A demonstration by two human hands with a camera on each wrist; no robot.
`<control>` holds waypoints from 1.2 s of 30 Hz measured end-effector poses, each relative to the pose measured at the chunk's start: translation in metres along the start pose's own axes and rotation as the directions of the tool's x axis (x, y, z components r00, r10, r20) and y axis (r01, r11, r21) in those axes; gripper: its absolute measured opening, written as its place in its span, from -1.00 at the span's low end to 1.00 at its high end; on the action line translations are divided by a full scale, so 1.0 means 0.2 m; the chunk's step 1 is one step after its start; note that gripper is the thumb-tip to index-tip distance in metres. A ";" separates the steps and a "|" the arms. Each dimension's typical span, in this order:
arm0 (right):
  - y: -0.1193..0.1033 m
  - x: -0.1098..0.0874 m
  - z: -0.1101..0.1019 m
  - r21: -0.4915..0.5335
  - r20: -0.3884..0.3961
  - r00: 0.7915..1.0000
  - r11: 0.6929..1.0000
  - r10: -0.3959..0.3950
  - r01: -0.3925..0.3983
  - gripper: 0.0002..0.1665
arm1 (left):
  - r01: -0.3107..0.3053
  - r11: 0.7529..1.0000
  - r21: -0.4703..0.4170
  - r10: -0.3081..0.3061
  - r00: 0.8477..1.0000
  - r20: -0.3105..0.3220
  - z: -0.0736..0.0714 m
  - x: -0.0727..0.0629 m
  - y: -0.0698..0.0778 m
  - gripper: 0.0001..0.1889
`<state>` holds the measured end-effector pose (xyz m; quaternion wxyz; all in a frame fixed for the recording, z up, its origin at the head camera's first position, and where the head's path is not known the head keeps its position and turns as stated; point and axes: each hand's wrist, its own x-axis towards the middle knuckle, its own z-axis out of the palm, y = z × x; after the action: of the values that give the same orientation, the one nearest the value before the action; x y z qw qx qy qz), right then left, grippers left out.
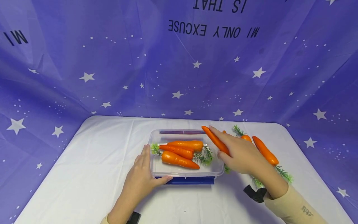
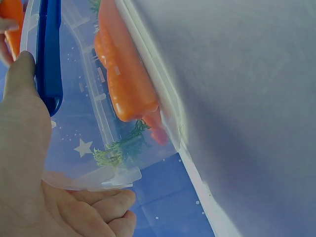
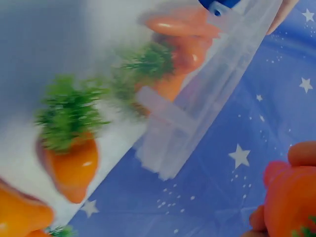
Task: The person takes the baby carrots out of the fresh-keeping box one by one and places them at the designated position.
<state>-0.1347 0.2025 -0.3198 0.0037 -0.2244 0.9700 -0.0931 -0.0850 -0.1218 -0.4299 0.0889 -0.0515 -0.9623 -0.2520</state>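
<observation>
My left hand (image 1: 139,174) grips the near left corner of a clear plastic container (image 1: 190,174), fingers along its left side and thumb on the blue front latch (image 2: 48,54). Inside lie three orange toy carrots (image 1: 179,160) with green leafy tops, pointing different ways. Over the container's right edge, my right hand (image 1: 241,152) holds another carrot (image 1: 213,139) between thumb and fingers, its tip toward the far left. That carrot's thick end (image 3: 291,202) shows at the lower right of the right wrist view.
More carrots (image 1: 265,151) lie on the white tablecloth (image 1: 84,174) right of the container, partly hidden by my right hand and forearm. A purple star-printed cloth (image 1: 156,74) hangs behind the table and at both sides.
</observation>
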 end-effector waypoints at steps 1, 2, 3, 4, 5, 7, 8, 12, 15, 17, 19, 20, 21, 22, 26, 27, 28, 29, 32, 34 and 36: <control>0.01 -0.03 0.00 0.001 0.004 0.999 1.000 0.031 -0.031 -0.06 | -0.001 1.000 0.000 0.001 1.000 0.003 0.00 0.00 0.00 0.50; 0.03 -0.05 0.00 0.006 0.011 0.998 0.998 0.062 -0.062 -0.06 | -0.001 1.000 -0.001 0.001 1.000 0.005 0.00 0.00 0.00 0.50; 0.04 -0.08 0.00 0.013 0.022 0.995 0.995 0.094 -0.094 -0.06 | 0.000 1.000 -0.001 0.000 1.000 0.007 0.00 0.00 0.00 0.50; 0.05 -0.10 0.00 0.014 0.028 0.992 0.993 0.121 -0.121 -0.06 | 0.001 1.000 -0.001 -0.001 1.000 0.008 0.00 0.00 0.00 0.50; 0.06 -0.12 0.00 0.008 0.030 0.989 0.989 0.145 -0.146 -0.06 | 0.003 1.000 -0.001 -0.002 1.000 0.011 0.00 0.00 0.00 0.51; 0.09 -0.16 0.01 -0.004 0.033 0.983 0.984 0.179 -0.179 -0.05 | 0.006 1.000 -0.003 -0.006 1.000 0.013 0.00 0.00 0.00 0.51; 0.09 -0.18 0.01 -0.014 0.032 0.982 0.982 0.188 -0.187 -0.06 | 0.007 1.000 -0.004 -0.007 1.000 0.012 0.00 0.00 0.00 0.51; 0.12 -0.25 0.04 -0.036 0.046 0.971 0.972 0.235 -0.233 -0.09 | 0.011 1.000 -0.006 -0.011 1.000 0.012 0.00 -0.01 0.00 0.51; 0.13 -0.29 0.07 -0.031 0.083 0.958 0.962 0.273 -0.271 -0.11 | 0.010 1.000 -0.008 -0.010 1.000 0.008 0.01 -0.01 0.00 0.51; 0.13 -0.32 0.09 -0.033 0.123 0.947 0.955 0.297 -0.295 -0.11 | 0.006 1.000 -0.007 -0.006 1.000 0.003 0.01 -0.01 0.00 0.51; 0.13 -0.33 0.12 -0.048 0.161 0.937 0.951 0.309 -0.306 -0.11 | -0.001 1.000 -0.005 0.001 1.000 -0.003 0.00 -0.01 0.00 0.51; 0.13 -0.34 0.13 -0.057 0.179 0.933 0.950 0.312 -0.307 -0.12 | -0.003 1.000 -0.005 0.002 1.000 -0.006 0.00 -0.01 0.00 0.51; 0.14 -0.35 0.14 -0.067 0.196 0.929 0.949 0.315 -0.308 -0.13 | -0.004 1.000 -0.003 0.004 1.000 -0.007 0.00 0.00 0.00 0.50; 0.14 -0.35 0.16 -0.073 0.212 0.925 0.949 0.315 -0.307 -0.13 | -0.005 1.000 -0.002 0.005 1.000 -0.008 0.00 0.00 0.00 0.50; 0.16 -0.37 0.21 -0.079 0.249 0.917 0.950 0.311 -0.301 -0.16 | 0.003 1.000 -0.003 -0.003 1.000 -0.001 0.00 0.00 0.00 0.51; 0.16 -0.37 0.22 -0.078 0.253 0.915 0.949 0.314 -0.304 -0.16 | 0.005 1.000 -0.003 -0.005 1.000 0.002 0.00 0.00 0.00 0.51; 0.16 -0.38 0.24 -0.073 0.261 0.911 0.948 0.318 -0.310 -0.16 | 0.008 1.000 -0.003 -0.008 1.000 0.005 0.00 0.00 0.00 0.51; 0.16 -0.38 0.25 -0.068 0.265 0.910 0.948 0.318 -0.311 -0.17 | 0.011 1.000 -0.004 -0.011 1.000 0.007 0.00 0.00 0.00 0.51; 0.15 -0.38 0.29 -0.057 0.276 0.900 0.941 0.337 -0.335 -0.17 | 0.014 1.000 -0.009 -0.014 1.000 0.009 0.00 0.00 0.00 0.51; 0.15 -0.39 0.30 -0.053 0.281 0.893 0.935 0.350 -0.350 -0.18 | 0.011 1.000 -0.012 -0.011 1.000 0.009 0.00 0.00 0.00 0.51; 0.15 -0.39 0.31 -0.053 0.284 0.887 0.929 0.365 -0.366 -0.17 | 0.008 1.000 -0.015 -0.008 1.000 0.010 0.00 0.00 0.00 0.51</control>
<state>-0.0754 0.2524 -0.3893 0.1627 -0.0491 0.9838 -0.0578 -0.0844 -0.1222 -0.4304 0.0826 -0.0496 -0.9610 -0.2594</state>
